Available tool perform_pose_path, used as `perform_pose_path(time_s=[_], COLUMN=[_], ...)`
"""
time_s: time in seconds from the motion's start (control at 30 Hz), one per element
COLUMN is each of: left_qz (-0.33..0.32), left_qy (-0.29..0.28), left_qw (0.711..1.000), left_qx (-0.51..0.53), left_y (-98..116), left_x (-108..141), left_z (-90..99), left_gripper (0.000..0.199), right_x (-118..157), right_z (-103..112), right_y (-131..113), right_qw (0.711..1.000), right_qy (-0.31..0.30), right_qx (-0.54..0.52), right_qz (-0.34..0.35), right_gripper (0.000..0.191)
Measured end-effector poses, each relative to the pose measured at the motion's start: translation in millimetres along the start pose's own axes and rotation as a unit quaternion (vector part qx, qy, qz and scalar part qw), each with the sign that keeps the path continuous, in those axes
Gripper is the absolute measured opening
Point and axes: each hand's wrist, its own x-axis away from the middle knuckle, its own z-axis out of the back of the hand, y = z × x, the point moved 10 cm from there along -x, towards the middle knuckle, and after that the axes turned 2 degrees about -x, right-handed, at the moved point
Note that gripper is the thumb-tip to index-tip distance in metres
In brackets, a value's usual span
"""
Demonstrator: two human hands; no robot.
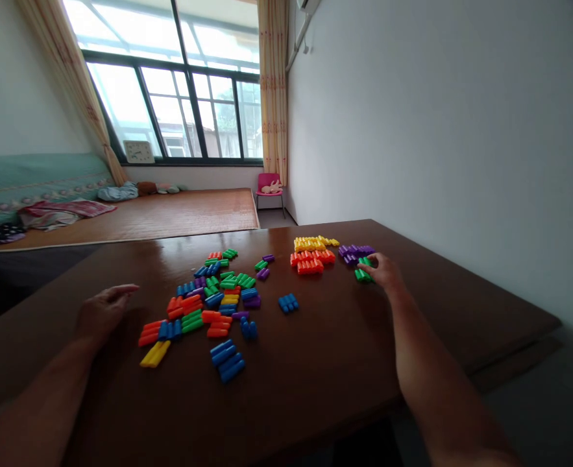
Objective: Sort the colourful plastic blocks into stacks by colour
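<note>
My left hand (104,311) rests on the table at the left, holding nothing, its fingers stretched out toward the mixed pile. My right hand (385,271) is at the right, its fingertips around green ribbed plastic toy blocks (363,275) just in front of a purple group (354,253). Fingers partly hide the green ones. Left of these lie a yellow group (310,244) and an orange-red group (311,261). Between my hands spreads a loose mix: blue blocks (228,360), green blocks (192,321), orange-red blocks (185,305) and a yellow block (155,354).
Everything lies on a dark brown, glossy table (315,370). A blue block (289,303) sits apart near the middle. Beyond the table are a bed with a mat (198,207), a pink chair (268,181) and a window. A white wall (437,130) rises along the right.
</note>
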Motion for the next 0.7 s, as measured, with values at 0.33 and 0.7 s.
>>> perform_pose_path(time_s=[0.33, 0.7], left_qz=[-0.040, -0.009], left_qy=[-0.022, -0.042], left_qw=[0.998, 0.998], left_qx=[-0.035, -0.038], left_y=[12.6, 17.6], left_x=[3.4, 10.3], left_z=[-6.9, -2.7], left_gripper=[0.034, 0.040], right_x=[3.4, 10.1], right_z=[-10.4, -6.8], right_y=[4.1, 45.3], right_qw=[0.997, 0.988], right_qy=[-0.041, -0.082], right_qx=[0.058, 0.097], right_qz=[0.003, -0.082], right_gripper=[0.041, 0.033])
